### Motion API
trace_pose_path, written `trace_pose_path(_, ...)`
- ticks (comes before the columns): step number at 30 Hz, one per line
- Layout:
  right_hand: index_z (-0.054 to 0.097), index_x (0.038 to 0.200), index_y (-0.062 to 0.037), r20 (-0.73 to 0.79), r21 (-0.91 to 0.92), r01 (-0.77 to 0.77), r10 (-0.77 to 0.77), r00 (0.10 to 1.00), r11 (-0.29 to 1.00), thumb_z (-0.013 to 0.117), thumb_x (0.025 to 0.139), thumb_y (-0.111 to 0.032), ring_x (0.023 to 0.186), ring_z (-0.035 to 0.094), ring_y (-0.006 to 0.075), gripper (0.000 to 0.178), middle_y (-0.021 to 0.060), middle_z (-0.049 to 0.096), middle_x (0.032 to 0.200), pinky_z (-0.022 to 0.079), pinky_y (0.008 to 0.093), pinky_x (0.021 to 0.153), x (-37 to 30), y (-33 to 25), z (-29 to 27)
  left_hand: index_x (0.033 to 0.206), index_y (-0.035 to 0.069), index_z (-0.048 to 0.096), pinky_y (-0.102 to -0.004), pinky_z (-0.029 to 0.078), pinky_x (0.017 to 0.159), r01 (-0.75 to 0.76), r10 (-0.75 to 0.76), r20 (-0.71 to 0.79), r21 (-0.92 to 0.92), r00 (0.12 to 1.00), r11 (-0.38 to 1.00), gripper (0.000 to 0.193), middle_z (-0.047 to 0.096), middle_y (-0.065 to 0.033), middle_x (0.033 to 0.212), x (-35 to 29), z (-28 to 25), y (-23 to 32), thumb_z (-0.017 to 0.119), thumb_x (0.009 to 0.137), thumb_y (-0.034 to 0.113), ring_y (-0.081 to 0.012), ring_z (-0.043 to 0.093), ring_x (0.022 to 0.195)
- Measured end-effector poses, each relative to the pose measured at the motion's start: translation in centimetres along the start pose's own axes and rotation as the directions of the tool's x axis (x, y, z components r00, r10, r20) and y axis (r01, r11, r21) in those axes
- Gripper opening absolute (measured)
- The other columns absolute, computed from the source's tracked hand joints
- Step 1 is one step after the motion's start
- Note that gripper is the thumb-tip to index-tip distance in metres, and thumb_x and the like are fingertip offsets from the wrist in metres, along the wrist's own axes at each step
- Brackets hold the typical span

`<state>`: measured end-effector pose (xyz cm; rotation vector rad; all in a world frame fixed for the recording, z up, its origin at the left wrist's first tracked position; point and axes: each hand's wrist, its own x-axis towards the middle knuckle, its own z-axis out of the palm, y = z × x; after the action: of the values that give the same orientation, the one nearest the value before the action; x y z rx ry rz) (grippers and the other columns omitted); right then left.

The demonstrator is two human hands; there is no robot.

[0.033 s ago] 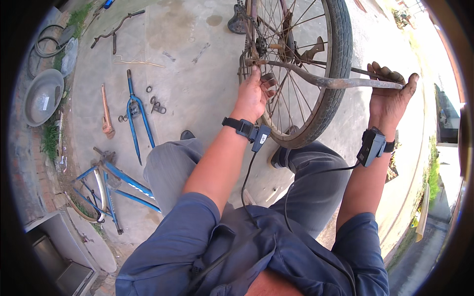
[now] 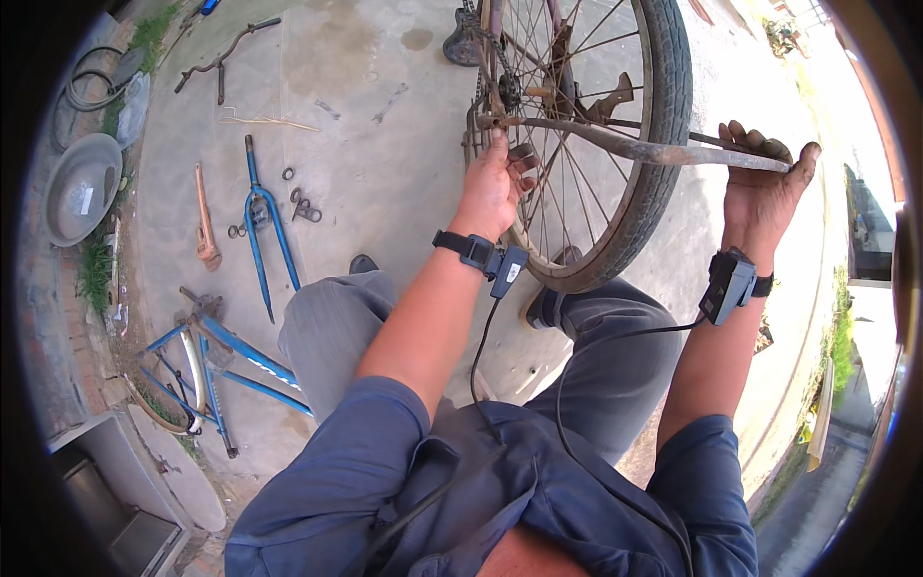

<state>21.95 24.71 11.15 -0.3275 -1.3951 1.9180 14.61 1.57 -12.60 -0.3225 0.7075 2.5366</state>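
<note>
on wheel [image 2: 615, 144], both hands [image 2: 495, 183] grip stay [image 2: 663, 151]

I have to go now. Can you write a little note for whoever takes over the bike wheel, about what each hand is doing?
Left hand: grip closed on the rusty frame bar near the wheel hub.
Right hand: grip closed on the bar's far end, past the tyre.
Wheel stands upright between the knees, chain at top.
On the ground to the left: blue fork, wrench, blue frame, small rings.
Done: fork already lies separate. Left: bar remains at the hub.
</note>
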Motion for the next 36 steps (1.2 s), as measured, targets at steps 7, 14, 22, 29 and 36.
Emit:
trace_pose_path(7,0.039,0.130,0.0082,-0.020,-0.130,0.059,-0.062,0.998,0.990,0.054,0.097,-0.070,0.090,0.062,0.0402,0.086,0.0193,0.057,0.090,0.044,0.0617,0.108,3.6,-1.0,3.8,0.110,0.016,0.061,-0.0342,0.051,0.069,0.013,-0.014,-0.045,-0.043,0.999,0.999,0.026,0.069,-0.0001,0.100,1.9,-1.2,-0.1,0.069,0.100,0.039,-0.0178,0.069,0.091)
trace_pose_path(14,0.033,0.147,0.0069,0.259,-0.259,0.107,-0.037,0.965,0.960,0.044,0.092,-0.083,0.127,0.059,0.0424,0.106,0.0318,0.060,0.131,0.044,0.0540,0.111,3.5,0.4,4.3,0.113,0.011,0.062,-0.0295,0.050,0.067,-0.070,0.071,-0.001,0.047,0.998,0.996,0.019,0.070,-0.0015,0.099,3.0,-0.8,1.0,0.067,0.102,0.025,-0.0167,0.069,0.090)
trace_pose_path(22,0.052,0.143,-0.0085,0.386,-0.528,0.182,0.043,0.922,0.830,0.033,0.111,-0.055,0.126,0.057,0.0217,0.060,0.0135,0.064,0.135,0.045,0.0434,0.109,-0.2,8.6,2.9,0.122,0.007,0.061,-0.0288,0.050,0.069,-0.158,0.177,-0.013,0.391,0.984,0.907,0.031,0.070,-0.0039,0.107,3.7,-1.1,1.7,0.061,0.106,0.034,-0.0160,0.068,0.094)
trace_pose_path(29,0.061,0.129,-0.0069,0.337,-0.338,0.075,0.046,0.940,0.938,0.045,0.111,-0.045,0.091,0.067,0.0134,0.046,0.0095,0.073,0.105,0.056,0.0287,0.078,1.7,11.3,3.8,0.119,0.011,0.061,-0.0289,0.053,0.069,-0.170,0.167,0.039,0.363,0.985,0.916,0.025,0.068,-0.0003,0.107,5.1,-3.0,2.0,0.064,0.105,0.032,-0.0153,0.068,0.097)
trace_pose_path(36,0.058,0.139,-0.0068,0.358,-0.336,-0.087,0.213,0.909,0.938,0.046,0.111,-0.044,0.086,0.064,0.0160,0.048,0.0164,0.069,0.111,0.054,0.0286,0.071,3.4,12.0,4.3,0.118,0.009,0.060,-0.0288,0.053,0.072,-0.057,0.080,-0.047,0.371,0.996,0.927,0.018,0.067,-0.0008,0.111,5.7,-5.7,2.4,0.064,0.104,0.020,-0.0146,0.067,0.097)
